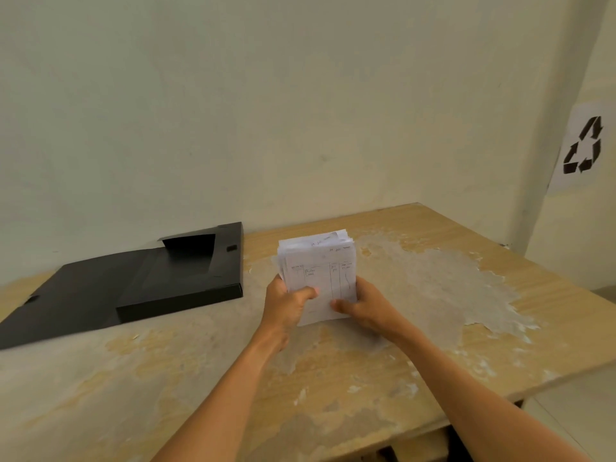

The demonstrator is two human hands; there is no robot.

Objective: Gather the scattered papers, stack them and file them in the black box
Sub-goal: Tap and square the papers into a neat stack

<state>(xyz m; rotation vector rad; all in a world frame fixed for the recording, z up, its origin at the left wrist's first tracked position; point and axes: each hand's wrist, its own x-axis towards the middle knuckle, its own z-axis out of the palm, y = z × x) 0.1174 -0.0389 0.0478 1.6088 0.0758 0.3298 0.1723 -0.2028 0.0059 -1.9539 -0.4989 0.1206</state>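
Observation:
A stack of white papers (320,268) with handwritten tables is held upright above the middle of the table, its top edges slightly uneven. My left hand (286,303) grips the stack's lower left side, thumb across the front sheet. My right hand (363,306) grips the lower right side, thumb on the front. The black box (180,281) lies open to the left of the papers, its lid flap (60,301) spread flat toward the left edge; nothing shows inside it.
The worn wooden table (416,361) has peeled, whitish patches and ends at the right and front right. A pale wall stands close behind it. A sheet with a recycling symbol (583,146) hangs on the right wall.

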